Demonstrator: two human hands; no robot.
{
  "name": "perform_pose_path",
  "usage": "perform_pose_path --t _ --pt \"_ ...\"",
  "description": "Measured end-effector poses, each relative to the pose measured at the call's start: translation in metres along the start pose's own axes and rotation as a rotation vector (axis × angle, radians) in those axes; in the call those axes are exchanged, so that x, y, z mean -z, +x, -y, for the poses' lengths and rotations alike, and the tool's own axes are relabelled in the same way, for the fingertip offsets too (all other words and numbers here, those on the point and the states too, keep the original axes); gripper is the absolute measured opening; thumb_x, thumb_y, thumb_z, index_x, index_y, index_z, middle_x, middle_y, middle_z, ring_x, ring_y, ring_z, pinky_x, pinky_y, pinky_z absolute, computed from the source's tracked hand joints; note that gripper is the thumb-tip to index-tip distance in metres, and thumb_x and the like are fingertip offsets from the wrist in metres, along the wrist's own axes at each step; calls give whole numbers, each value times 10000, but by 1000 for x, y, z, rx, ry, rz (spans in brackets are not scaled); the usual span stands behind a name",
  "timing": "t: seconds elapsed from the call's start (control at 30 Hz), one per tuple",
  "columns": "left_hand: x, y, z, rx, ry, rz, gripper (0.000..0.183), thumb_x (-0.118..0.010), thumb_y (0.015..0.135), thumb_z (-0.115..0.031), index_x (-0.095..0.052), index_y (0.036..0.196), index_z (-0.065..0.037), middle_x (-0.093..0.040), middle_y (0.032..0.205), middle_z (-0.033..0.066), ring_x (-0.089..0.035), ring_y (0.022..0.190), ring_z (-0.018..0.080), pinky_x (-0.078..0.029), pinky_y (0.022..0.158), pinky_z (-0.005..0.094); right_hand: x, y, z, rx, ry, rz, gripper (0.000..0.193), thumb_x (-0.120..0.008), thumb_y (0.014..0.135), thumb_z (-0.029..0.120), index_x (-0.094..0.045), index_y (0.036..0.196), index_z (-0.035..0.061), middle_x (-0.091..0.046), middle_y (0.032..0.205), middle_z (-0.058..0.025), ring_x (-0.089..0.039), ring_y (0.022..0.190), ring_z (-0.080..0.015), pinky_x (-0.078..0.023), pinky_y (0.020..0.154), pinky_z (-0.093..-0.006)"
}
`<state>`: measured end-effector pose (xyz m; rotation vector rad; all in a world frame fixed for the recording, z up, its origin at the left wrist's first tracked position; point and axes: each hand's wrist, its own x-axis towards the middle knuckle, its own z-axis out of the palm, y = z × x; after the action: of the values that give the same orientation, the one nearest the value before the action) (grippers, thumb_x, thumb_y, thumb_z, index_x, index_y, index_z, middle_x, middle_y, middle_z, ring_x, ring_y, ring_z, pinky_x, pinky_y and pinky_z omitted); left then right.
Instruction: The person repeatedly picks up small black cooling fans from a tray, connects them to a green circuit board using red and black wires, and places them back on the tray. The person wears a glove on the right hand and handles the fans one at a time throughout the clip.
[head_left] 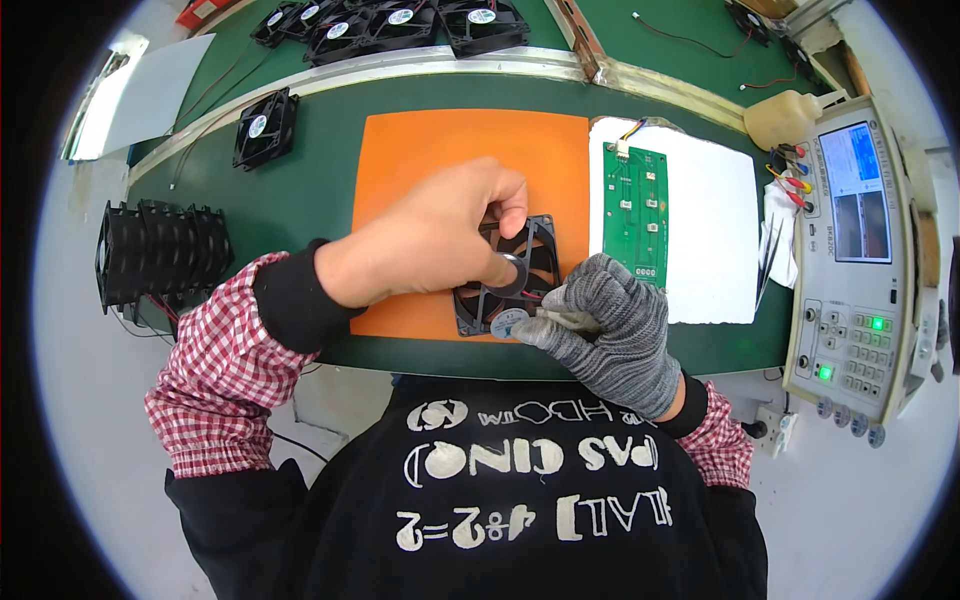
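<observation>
A square black cooling fan [541, 240] lies on the orange mat [420, 150], in front of my body. My left hand [435, 235], bare, reaches over it from the left with curled fingers. Its thumb rests at the fan's round hub and a finger bends over the far side, gripping the fan. Grey knit covers my right hand [615, 325], whose thumb and forefinger pinch a small round label [507, 323] by the fan's near edge. My left hand hides part of the frame and blades.
A green circuit board [635, 215] lies on a white sheet [710, 230] to the right. Beyond are tweezers [768, 250], a bench meter [850, 260] and a yellowish bottle [785, 118]. Stacked fans [160, 255] stand left; one fan [266, 130] lies behind them, several more on the shelf [400, 30].
</observation>
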<state>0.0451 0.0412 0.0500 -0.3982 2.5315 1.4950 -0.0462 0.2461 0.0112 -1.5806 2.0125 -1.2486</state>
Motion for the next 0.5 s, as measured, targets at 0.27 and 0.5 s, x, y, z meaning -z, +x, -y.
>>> perform_pose_path --t 0.27,0.5 --pt "-8 -44 19 -319 223 -294 857 -875 620 -263 -466 1341 -45 -492 1290 142 -442 1240 300 -338 1062 411 15 9 1 17 -37 -22 249 -788 780 181 -696 971 50 -596 861 -116 -649 691 -262 -532 600 -357" --pt "-37 -52 26 -308 259 -366 943 -895 544 -213 -454 1362 -48 -503 1248 149 -450 1133 351 -379 985 432 10 16 4 -17 -141 20 222 -759 804 154 -699 988 46 -587 858 -129 -649 705 -286 -537 606 -370"
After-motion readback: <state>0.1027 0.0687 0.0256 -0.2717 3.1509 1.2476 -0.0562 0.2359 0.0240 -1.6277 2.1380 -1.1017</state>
